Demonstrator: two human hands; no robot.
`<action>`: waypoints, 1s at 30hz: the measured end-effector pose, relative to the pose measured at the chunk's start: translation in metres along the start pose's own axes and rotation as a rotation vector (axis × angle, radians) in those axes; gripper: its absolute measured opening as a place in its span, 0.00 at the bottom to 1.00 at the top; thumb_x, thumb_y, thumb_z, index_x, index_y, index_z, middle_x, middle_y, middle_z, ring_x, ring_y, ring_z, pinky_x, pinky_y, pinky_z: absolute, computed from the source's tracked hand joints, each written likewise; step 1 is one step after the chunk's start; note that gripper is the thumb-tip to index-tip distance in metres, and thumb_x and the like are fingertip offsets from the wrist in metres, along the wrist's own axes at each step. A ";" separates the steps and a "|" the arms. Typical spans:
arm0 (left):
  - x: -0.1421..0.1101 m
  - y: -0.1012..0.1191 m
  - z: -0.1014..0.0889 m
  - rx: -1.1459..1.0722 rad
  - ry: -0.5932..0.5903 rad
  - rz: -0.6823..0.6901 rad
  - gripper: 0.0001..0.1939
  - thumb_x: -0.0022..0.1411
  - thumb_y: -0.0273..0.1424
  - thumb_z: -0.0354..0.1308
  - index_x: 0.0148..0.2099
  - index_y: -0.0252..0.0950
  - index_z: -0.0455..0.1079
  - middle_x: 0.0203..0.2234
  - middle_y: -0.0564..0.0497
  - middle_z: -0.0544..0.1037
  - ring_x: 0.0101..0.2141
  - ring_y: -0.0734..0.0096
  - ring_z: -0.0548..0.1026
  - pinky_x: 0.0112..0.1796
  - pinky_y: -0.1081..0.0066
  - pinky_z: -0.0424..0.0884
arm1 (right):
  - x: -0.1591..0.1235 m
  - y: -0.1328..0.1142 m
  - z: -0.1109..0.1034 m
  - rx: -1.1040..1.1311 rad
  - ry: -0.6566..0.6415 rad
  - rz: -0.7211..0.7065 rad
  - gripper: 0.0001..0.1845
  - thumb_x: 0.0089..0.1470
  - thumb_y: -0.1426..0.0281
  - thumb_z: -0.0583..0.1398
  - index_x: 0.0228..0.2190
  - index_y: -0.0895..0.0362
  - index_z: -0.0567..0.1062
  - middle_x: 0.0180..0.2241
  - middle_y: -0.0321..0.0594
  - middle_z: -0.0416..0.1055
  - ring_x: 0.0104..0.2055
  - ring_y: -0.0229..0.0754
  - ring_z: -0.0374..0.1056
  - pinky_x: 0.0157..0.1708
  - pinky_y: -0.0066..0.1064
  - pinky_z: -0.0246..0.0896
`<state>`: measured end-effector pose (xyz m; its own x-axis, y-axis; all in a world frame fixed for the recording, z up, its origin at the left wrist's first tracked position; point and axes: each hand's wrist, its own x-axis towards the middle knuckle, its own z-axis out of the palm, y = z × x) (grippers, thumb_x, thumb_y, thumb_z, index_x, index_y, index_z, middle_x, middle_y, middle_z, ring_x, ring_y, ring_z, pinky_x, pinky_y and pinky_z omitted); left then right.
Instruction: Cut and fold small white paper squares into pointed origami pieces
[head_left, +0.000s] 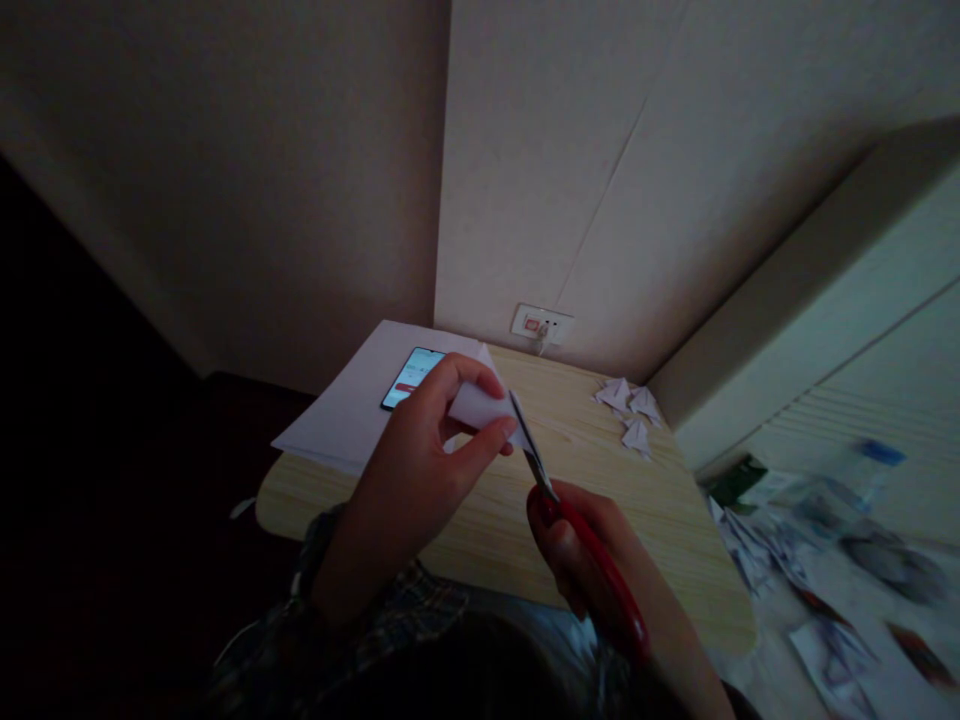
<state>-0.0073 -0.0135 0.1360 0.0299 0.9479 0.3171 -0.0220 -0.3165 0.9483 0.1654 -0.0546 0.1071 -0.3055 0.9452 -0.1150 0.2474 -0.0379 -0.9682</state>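
My left hand (435,430) pinches a small folded piece of white paper (480,405) between thumb and fingers, above the table. In my right hand (592,545) is a pair of scissors with red handles (611,590). The scissors' metal blades (531,445) point up and left, at the right edge of the paper. Whether they are cutting into it I cannot tell. Behind my left hand, a phone (409,378) with a lit screen lies on a stack of white paper sheets (337,410), partly covered by the hand.
Several folded paper pieces (636,436) lie at the table's (465,540) back right. A wall socket (541,325) with a plug sits just behind the table. To the right, lower down, are more paper pieces (750,550), a clear bottle with a blue cap (881,453) and other items.
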 end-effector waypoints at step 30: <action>0.002 -0.013 0.001 -0.137 -0.028 0.041 0.27 0.61 0.22 0.60 0.60 0.37 0.59 0.21 0.62 0.79 0.21 0.76 0.78 0.24 0.77 0.70 | 0.052 0.063 -0.025 -0.603 0.429 -0.054 0.07 0.56 0.74 0.60 0.37 0.59 0.78 0.43 0.54 0.76 0.48 0.54 0.72 0.52 0.44 0.63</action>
<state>-0.0064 -0.0080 0.1243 0.0538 0.9325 0.3572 -0.1600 -0.3451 0.9248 0.1880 0.0004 0.0460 0.0244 0.9890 0.1461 0.7418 0.0800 -0.6658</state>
